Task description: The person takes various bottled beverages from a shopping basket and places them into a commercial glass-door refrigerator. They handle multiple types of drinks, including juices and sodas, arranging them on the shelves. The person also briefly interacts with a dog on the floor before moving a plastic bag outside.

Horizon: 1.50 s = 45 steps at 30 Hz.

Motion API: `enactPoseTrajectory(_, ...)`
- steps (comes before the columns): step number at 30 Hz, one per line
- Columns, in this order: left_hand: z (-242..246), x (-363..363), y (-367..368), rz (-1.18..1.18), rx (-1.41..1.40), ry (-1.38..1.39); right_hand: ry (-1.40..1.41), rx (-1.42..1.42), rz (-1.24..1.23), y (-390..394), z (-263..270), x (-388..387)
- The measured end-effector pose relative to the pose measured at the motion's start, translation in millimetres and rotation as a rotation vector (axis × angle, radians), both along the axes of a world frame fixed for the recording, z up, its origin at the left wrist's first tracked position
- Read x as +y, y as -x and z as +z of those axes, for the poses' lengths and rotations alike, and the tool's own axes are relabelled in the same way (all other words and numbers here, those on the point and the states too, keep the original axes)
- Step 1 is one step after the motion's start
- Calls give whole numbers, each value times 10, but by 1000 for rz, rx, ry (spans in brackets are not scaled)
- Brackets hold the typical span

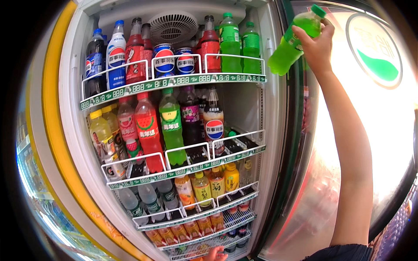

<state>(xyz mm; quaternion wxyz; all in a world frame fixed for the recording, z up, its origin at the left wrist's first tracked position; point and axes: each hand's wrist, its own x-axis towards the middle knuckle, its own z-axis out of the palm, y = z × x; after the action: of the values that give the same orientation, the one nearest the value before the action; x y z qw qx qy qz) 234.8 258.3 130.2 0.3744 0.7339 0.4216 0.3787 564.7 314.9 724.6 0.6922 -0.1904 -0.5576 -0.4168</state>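
Observation:
My right hand is raised at the upper right, closed round a green soda bottle with a green cap, which tilts in front of the open fridge door. At the bottom edge, my left hand shows only in part, low before the bottom wire shelves; its fingers are bent and what it may hold cannot be told. On the top shelf, two green bottles stand at the right end, beside a red bottle and Pepsi cans. Below stand a green bottle and red bottles.
White wire guards and green price strips front the fridge's shelves. The glass door stands open on the right. A yellow frame edge runs down the left. Lower shelves hold water bottles, juice bottles and orange drinks.

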Motion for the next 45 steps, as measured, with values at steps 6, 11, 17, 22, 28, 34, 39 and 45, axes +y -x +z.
enactPoseTrajectory(6, -133, 136, -361, -4, -2, 26, -22, 54, 114, 147, 402, 225)
enactPoseTrajectory(11, -806, 540, -548, 21, -185, 324, 31, 127, -152, 207, 720, 613)
enactPoseTrajectory(17, -935, 690, -817, 25, -233, 440, 163, 184, -209, 203, 923, 873)
enactPoseTrajectory(22, -1104, 652, -819, 9, -225, 195, 148, 166, -204, 170, 973, 994)
enactPoseTrajectory(28, -1191, 942, -683, 4, -69, 404, 16, 230, -154, 189, 1058, 1494)
enactPoseTrajectory(34, -935, 807, -630, 95, -71, 412, 279, 202, -155, 276, 914, 1419)
enactPoseTrajectory(39, -1280, 807, -599, 161, -328, 529, 327, 184, -297, 194, 1187, 1674)
enactPoseTrajectory(45, -1160, 877, -601, 144, -129, 468, 531, 86, -359, 126, 1116, 1996)
